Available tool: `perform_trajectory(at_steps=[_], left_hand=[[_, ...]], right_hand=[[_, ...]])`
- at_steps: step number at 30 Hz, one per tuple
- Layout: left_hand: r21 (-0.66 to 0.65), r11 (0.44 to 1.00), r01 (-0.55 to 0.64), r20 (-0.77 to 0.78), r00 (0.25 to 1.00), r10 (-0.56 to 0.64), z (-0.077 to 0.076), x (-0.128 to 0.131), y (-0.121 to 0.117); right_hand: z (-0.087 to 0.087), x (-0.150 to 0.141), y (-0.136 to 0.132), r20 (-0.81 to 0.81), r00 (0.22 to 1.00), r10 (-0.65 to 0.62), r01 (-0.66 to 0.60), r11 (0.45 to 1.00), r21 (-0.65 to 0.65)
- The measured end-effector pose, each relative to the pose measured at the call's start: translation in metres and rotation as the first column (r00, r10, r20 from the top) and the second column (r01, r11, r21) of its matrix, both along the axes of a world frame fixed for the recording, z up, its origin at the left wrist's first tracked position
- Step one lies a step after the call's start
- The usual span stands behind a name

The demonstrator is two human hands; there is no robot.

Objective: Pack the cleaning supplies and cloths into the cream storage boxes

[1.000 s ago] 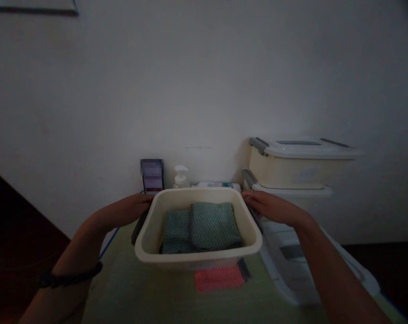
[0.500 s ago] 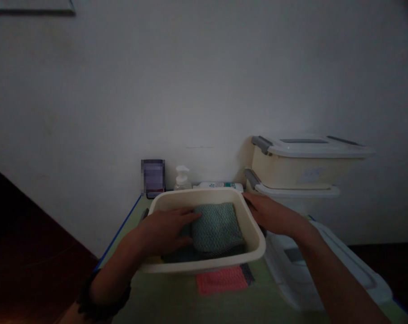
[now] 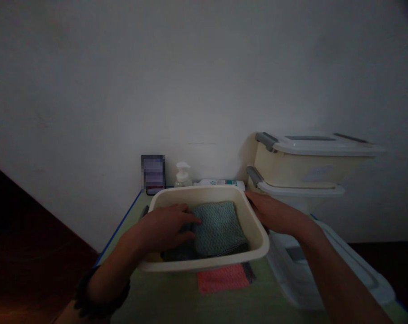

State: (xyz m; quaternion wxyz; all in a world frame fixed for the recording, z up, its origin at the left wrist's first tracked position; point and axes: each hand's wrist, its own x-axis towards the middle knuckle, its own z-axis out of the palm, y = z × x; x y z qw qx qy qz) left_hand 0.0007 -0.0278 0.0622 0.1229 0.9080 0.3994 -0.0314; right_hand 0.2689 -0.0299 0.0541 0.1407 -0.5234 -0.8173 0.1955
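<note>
The left hand (image 3: 166,227) is hanging over the mouth of the cream tub (image 3: 197,196), fingers spread and gripping nothing visible; the green cloth (image 3: 220,227) is lying inside, right by its fingertips, contact being hard to tell. The right hand (image 3: 266,210) is resting along the tub's outer right side, its fingers hidden, so whether it is gripping cannot be told. If it is only steadying lightly, pressure from the left wrist on the rim could be tipping or sliding the tub, perhaps over the pink cloth (image 3: 222,279) lying nearer the person than both hands. Hasty left fingers could also be rucking the green cloth out of shape.
</note>
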Motion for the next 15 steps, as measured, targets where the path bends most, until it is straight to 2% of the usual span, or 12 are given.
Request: perform_trajectory(at_steps=[6,10,15], left_hand=[[0.015,1.0,-0.024,0.0,1.0,0.024,0.0019,0.0017,-0.0013],[0.0,1.0,-0.025,0.002,1.0,0.025,0.0029,0.0008,-0.0034],[0.039,0.999,-0.013,0.067,0.998,0.01,-0.0029,-0.0012,-0.0006]], right_hand=[[0.0008,-0.0008,-0.0013,0.011,1.0,-0.005,0.005,1.0,-0.006],[0.0035,-0.0026,-0.0025,-0.038,0.999,0.02,-0.02,1.0,0.008],[0.0038,-0.0023,-0.0023,-0.059,0.998,0.031,-0.032,0.999,-0.016]])
